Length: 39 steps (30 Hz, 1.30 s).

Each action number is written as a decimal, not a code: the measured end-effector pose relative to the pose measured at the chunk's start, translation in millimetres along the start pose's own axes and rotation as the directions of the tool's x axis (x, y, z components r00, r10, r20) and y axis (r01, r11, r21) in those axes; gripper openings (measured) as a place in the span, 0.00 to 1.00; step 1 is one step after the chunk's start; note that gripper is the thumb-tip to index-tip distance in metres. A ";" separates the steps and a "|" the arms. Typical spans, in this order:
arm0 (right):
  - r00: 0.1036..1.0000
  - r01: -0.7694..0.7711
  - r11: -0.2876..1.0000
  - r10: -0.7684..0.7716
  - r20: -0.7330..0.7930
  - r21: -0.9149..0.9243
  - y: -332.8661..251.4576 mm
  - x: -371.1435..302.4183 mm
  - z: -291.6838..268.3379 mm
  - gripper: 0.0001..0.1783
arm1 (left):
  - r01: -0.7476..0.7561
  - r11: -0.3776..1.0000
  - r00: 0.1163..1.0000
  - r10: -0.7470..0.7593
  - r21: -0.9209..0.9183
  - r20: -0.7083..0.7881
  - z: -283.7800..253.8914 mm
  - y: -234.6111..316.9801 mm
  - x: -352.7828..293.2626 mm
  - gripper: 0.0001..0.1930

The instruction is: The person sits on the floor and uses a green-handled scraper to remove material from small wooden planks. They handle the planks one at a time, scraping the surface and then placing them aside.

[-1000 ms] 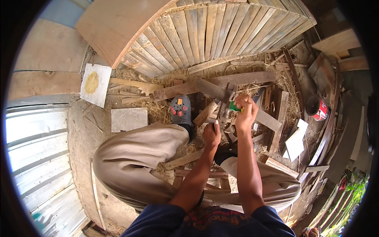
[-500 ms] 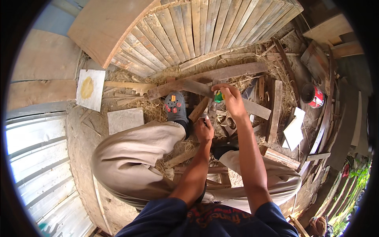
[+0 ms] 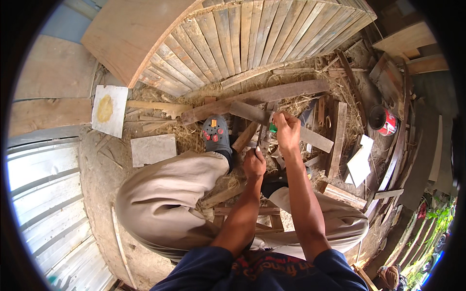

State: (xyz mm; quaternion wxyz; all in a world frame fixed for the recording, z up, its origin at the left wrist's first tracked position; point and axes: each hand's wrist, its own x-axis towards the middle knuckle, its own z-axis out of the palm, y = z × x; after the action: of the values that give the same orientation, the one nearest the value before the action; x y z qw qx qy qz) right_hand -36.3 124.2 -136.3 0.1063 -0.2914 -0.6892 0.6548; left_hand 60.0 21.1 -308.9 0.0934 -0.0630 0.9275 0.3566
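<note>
My right hand (image 3: 288, 130) is closed around a small green thing (image 3: 273, 128), mostly covered by the fingers. It is over a brown board (image 3: 315, 139) lying aslant, where a narrow upright wooden strip (image 3: 264, 136) crosses it. Closer to me, my left hand (image 3: 254, 163) is closed with the thumb pointing forward, at the near end of that strip. What its fingers hold is hidden. My left foot, in a grey clog (image 3: 215, 133), stands just left of these pieces. A short wood block (image 3: 245, 136) lies between the clog and the strip.
A long plank (image 3: 291, 88) lies beyond my hands, before a curved slatted wooden panel (image 3: 242, 39). Wood shavings and offcuts cover the ground. At right are a red can (image 3: 383, 120) and a white sheet (image 3: 359, 161); at left, a yellow-stained sheet (image 3: 109, 110).
My right hand has shifted slightly nearer to me with the green thing and turned, its fingers now curled over it. My left hand has moved a little right and nearer to me.
</note>
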 end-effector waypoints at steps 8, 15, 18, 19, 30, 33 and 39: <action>0.999 0.002 0.999 0.000 0.034 -0.042 -1.3 -0.3 -1.8 0.18 | -0.016 0.999 1.000 0.015 -0.039 -0.027 7.0 -6.4 0.9 0.21; 0.924 0.373 0.925 -0.365 0.113 -0.067 13.7 2.3 -3.9 0.13 | 0.011 0.993 1.000 -0.014 -0.118 -0.024 4.9 -12.5 5.3 0.22; 0.874 0.485 0.852 -0.481 0.073 -0.197 21.4 5.3 6.3 0.15 | -0.017 0.986 1.000 0.020 -0.164 0.015 -8.6 -12.8 14.5 0.22; 0.912 0.409 0.894 -0.403 0.070 -0.180 22.6 9.0 8.8 0.16 | -0.040 0.946 0.997 0.017 -0.321 -0.073 -14.0 -8.5 20.5 0.21; 0.973 0.230 0.971 -0.231 0.001 -0.060 13.1 38.2 6.3 0.24 | 0.222 0.198 0.891 -0.440 -0.955 0.115 -32.9 114.5 138.3 0.32; 0.985 0.174 0.984 -0.174 -0.002 -0.034 8.9 44.6 7.0 0.23 | 0.223 0.105 0.869 -0.472 -0.969 0.149 -26.0 110.6 144.1 0.36; 0.986 -0.129 0.985 0.140 -0.091 0.114 -5.6 83.9 0.4 0.32 | 0.199 -0.228 0.829 -0.480 -0.953 0.288 -23.9 84.1 140.1 0.47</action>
State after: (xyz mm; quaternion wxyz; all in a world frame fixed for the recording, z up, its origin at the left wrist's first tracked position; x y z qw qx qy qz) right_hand -105.7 169.4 -150.6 0.1113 -0.3634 -0.6255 0.6814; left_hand -95.1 60.0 -267.4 0.0209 -0.3976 0.2992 0.8672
